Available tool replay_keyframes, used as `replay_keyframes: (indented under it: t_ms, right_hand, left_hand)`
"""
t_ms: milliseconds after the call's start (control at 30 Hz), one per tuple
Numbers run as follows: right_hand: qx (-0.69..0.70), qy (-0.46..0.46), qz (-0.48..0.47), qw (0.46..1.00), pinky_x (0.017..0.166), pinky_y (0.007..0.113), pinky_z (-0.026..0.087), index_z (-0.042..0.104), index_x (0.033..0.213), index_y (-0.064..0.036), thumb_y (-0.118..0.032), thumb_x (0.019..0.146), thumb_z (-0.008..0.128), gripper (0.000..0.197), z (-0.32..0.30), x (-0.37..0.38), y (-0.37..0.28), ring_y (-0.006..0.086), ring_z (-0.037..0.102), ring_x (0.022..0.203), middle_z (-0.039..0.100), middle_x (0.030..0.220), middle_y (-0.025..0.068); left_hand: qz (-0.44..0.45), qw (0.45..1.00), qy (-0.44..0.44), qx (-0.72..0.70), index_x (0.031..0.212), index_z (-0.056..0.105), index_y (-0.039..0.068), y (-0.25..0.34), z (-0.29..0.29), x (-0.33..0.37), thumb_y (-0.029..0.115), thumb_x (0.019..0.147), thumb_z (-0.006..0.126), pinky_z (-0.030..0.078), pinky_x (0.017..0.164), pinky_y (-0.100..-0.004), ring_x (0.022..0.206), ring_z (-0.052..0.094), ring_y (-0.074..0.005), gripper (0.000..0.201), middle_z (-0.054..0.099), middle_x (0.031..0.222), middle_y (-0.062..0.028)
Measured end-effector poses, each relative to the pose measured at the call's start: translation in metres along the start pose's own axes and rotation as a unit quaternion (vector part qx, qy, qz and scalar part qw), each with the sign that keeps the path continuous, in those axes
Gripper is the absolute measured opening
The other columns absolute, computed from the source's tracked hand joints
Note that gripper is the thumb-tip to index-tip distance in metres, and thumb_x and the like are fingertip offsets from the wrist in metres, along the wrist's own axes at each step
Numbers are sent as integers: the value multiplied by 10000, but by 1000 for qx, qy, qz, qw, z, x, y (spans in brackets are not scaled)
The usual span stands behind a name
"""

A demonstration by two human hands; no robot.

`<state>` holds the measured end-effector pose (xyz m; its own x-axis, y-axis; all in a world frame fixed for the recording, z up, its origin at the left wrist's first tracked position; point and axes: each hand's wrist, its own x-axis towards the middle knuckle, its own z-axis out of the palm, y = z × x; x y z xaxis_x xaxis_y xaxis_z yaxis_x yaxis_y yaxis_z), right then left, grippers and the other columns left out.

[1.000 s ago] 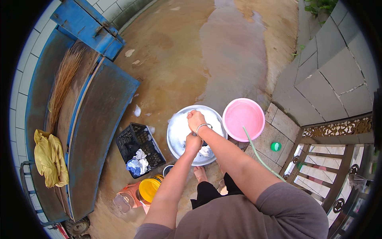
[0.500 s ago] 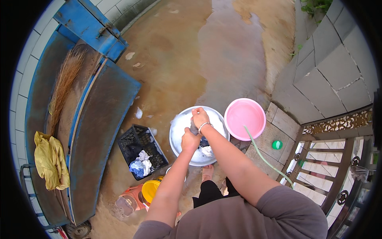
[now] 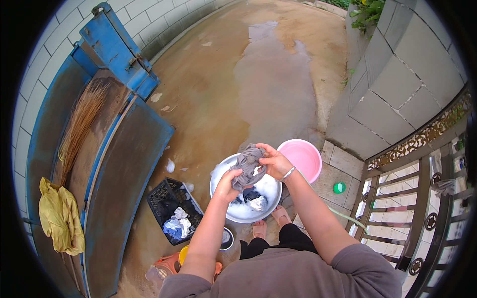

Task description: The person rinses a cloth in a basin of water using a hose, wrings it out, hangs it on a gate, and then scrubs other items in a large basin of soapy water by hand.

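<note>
Both my hands hold a crumpled grey wet cloth (image 3: 246, 166) above a round metal basin. My left hand (image 3: 228, 184) grips its lower left side. On its upper right side, my right hand (image 3: 275, 162) has the fabric between thumb and fingers; a bracelet circles that wrist. White suds fill the metal basin (image 3: 214, 196), where a dark cloth (image 3: 249, 193) and a white cloth (image 3: 259, 203) lie partly in the foam. The cloth and my hands hide the basin's far part.
Left of the basin, a black crate (image 3: 158, 198) holds blue and white cloths (image 3: 177, 224). A pink basin (image 3: 304, 155) stands at right, near a green round object (image 3: 339, 187) and a hose (image 3: 343, 215). A blue metal cart (image 3: 130, 184) carries a straw broom (image 3: 82, 126) and yellow cloth (image 3: 60, 216).
The grey cloth, bunched low between my close-set hands before, is now raised and spread wider. My hands have moved apart. The view has shifted slightly.
</note>
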<state>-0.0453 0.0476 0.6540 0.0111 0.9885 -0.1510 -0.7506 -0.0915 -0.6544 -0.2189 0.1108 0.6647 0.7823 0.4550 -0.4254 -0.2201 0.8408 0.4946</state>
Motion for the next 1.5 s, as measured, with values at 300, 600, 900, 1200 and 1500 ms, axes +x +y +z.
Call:
replay_keyframes:
  t_ms: [300, 600, 900, 1200, 1500]
  right_hand:
    - [-360, 196, 64, 910, 582, 270, 466, 382, 1140, -3, -173, 715, 615, 514, -4, -44, -14, 172, 572, 703, 562, 864, 148]
    - [-484, 328, -175, 792, 720, 356, 405, 478, 897, -21, -127, 779, 427, 167, 6, -117, -59, 298, 528, 822, 554, 844, 169]
    - [-319, 454, -317, 769, 638, 280, 424, 445, 891, -11, -191, 804, 442, 200, -20, -203, -90, 163, 543, 711, 555, 767, 100]
    - [-517, 435, -197, 711, 564, 286, 427, 480, 760, -17, -247, 740, 535, 237, -37, -282, -98, 170, 527, 617, 545, 669, 92]
    - [-214, 459, -436, 744, 502, 173, 348, 372, 877, -98, -240, 834, 457, 170, -23, -355, -107, 45, 408, 542, 527, 719, 8]
  left_hand:
    - [76, 977, -41, 194, 1078, 422, 12, -37, 21, 24, -4, 649, 580, 451, 757, -326, 880, 533, -210, 457, 528, 974, -111]
    - [-72, 985, -154, 30, 1129, 380, 20, -81, 51, 51, 96, 646, 505, 448, 679, -371, 862, 523, -244, 505, 481, 1053, -127]
    - [-185, 917, -286, 208, 1017, 431, 22, -162, 142, 88, 104, 689, 473, 453, 557, -379, 769, 538, -226, 341, 531, 904, -103]
    - [-261, 937, -177, 153, 1027, 435, 88, -245, 194, 97, 179, 777, 459, 459, 488, -327, 749, 550, -182, 268, 541, 846, -55]
    - [-417, 780, -424, 197, 1090, 408, 127, -273, 213, 70, 352, 689, 530, 354, 388, -267, 636, 502, -197, 476, 498, 952, -74]
